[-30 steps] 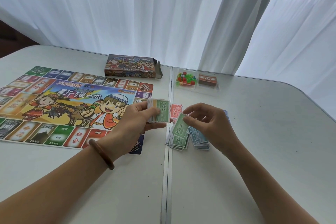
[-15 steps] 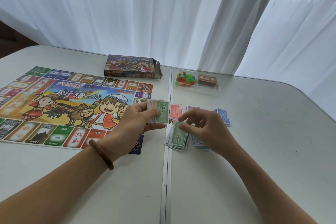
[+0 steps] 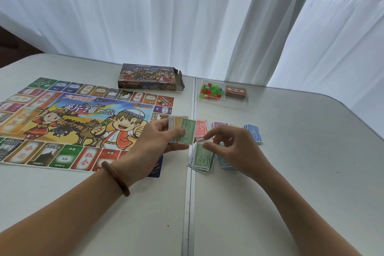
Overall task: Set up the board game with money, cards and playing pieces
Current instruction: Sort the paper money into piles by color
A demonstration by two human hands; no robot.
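Head view, entries near to far.

1. Your left wrist carries a brown wooden bangle (image 3: 116, 178). Your left hand (image 3: 158, 141) grips a thick stack of paper play money (image 3: 182, 132), thumb across the top; the top note is green and reads 500.
2. Your right hand (image 3: 232, 147) hovers just right of the left, fingers loosely curled. Thumb tip sits at the far edge of a fanned pile of green 500 notes (image 3: 201, 158) lying on the pale grey folding table (image 3: 291, 183). Index finger is raised clear of the thumb, with nothing pinched between them.
3. Under your right palm lies a pile of light blue notes (image 3: 224, 164), partly hidden.
4. Just beyond your right fingertips runs a row of piles: red notes (image 3: 202, 130), purple notes (image 3: 219, 124), darker blue notes (image 3: 254, 133).
5. Left of your left hand lies the colourful cartoon game board (image 3: 62, 122), flat on the table.
6. Well beyond your right hand sits a clear plastic tray (image 3: 246, 104), holding small coloured plastic playing pieces (image 3: 211, 90) and a red-brown deck of cards (image 3: 235, 92) in separate compartments.
7. Beyond your left hand lies the printed cardboard game box (image 3: 149, 77), end flap open, before white curtains (image 3: 187, 16).
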